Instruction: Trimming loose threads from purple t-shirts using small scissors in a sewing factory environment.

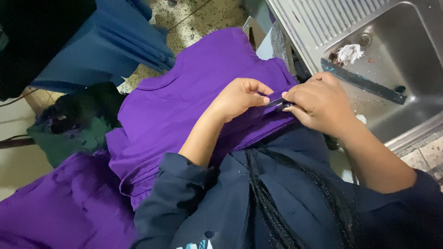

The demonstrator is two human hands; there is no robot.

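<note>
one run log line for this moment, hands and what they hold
left hand: pinching purple garment edge | right hand: holding small dark tool at that edge | nearby: steel sink

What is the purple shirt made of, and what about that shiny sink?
The purple shirt looks like soft matte cloth, probably knit: it folds and drapes over the lap. The sink looks like brushed steel: grey, shiny, with a ridged drainboard.

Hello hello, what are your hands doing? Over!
Left hand pinching purple garment. Right hand gripping small dark tool at the fabric edge. Nothing blocking.
</note>
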